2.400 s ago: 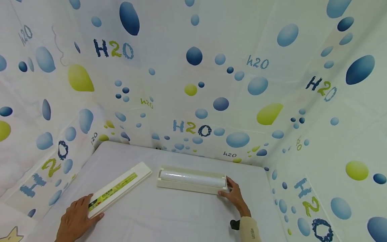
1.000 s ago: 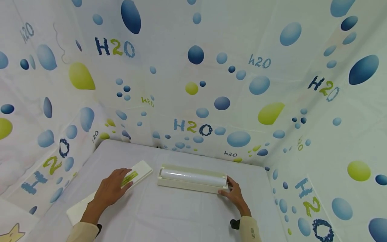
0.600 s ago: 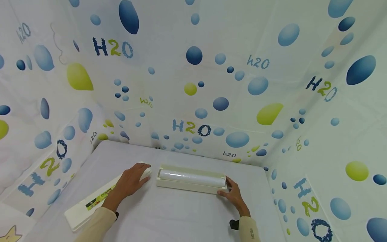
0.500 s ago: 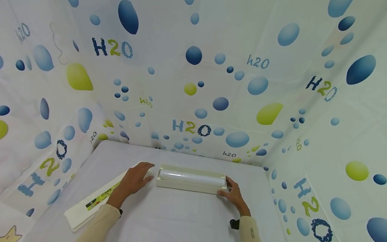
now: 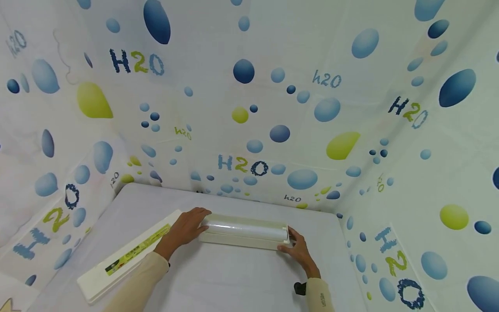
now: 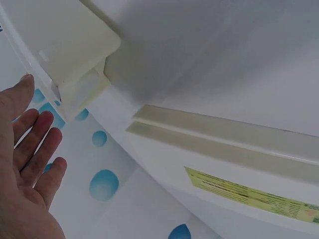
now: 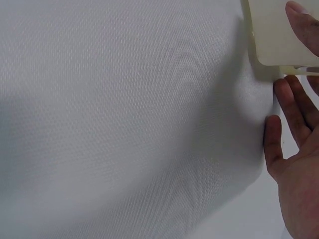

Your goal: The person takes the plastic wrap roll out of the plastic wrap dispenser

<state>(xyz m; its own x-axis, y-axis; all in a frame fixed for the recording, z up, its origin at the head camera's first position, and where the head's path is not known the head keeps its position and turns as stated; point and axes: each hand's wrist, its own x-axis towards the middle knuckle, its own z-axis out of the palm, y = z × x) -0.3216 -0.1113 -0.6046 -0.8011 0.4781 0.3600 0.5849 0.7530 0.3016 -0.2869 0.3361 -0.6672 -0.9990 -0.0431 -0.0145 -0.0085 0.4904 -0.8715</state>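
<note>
Our right hand (image 5: pixel 301 252) grips the roll box (image 5: pixel 241 241) by its right end. Its length runs leftward to our relaxed left hand (image 5: pixel 185 230).

The patterned wall sheet (image 5: pixel 210 52) reads "H2O" in big letters at the upper left, centre and right of the frame, and again, running aslant, at lower left and lower right. I also read a thinner "h2O" on it at far upper left, at upper right, left of centre in yellow-green, and dark, just below centre right. The long white box (image 5: pixel 92 284) at lower left bears a yellow-green label (image 5: pixel 136 251), its print too small for me. Lettering on the right sleeve (image 5: pixel 317 294) is blurred.
</note>
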